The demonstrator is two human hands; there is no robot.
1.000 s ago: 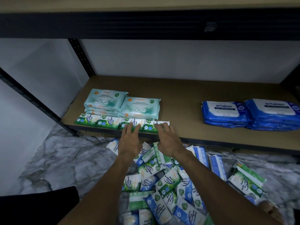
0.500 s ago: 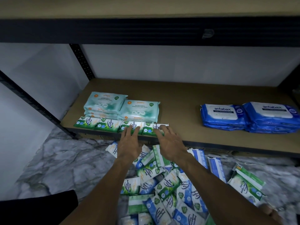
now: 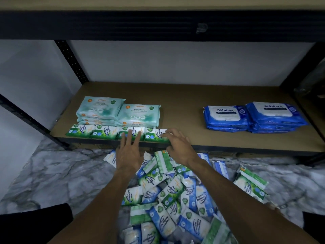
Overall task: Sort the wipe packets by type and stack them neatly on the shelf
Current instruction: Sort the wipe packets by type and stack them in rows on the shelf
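Left hand and right hand, fingers spread, press green packets along the shelf edge, apparently to square the row.

We count four small green-and-white plastic wipe packets in one row, two stacks of pale teal soft plastic packs, two stacks of blue soft plastic packs, and perhaps two dozen loose green and blue packets, overlapping.

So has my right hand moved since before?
Yes: the right hand slid slightly right against the teal stack, from atop the end green packet to its right edge.
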